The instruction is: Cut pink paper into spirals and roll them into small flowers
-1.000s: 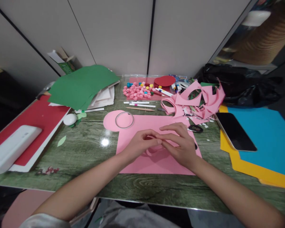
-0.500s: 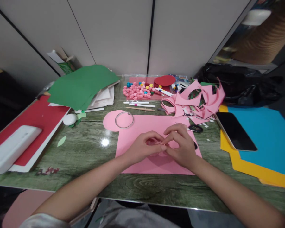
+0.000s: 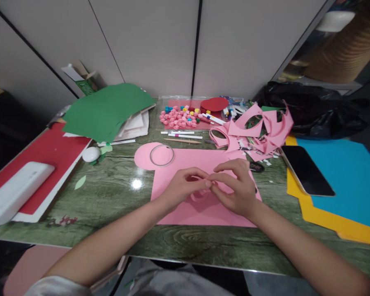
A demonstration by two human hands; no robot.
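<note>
My left hand (image 3: 185,185) and my right hand (image 3: 233,187) meet fingertip to fingertip over a pink sheet of paper (image 3: 179,213). A curled strip of pink paper (image 3: 198,196) hangs under the left fingers, and its upper end is pinched at the touching fingertips. Most of the strip is hidden by my fingers. Scissors (image 3: 257,166) lie partly behind my right hand, with a black handle showing. On the upper left of the sheet a thin round ring (image 3: 162,164) rests partly over a pink paper circle (image 3: 143,156).
Pink paper scraps (image 3: 246,123) pile up at the back right. Rolled pink pieces (image 3: 177,118) sit on a clear bag at the back. A phone (image 3: 308,170) lies on blue paper (image 3: 351,181) at right. Green paper (image 3: 107,109) and a white device (image 3: 20,191) are at left.
The fingertips of both hands have come closer together and shifted slightly up. The pink strip between them is now more covered, with its curl hanging lower.
</note>
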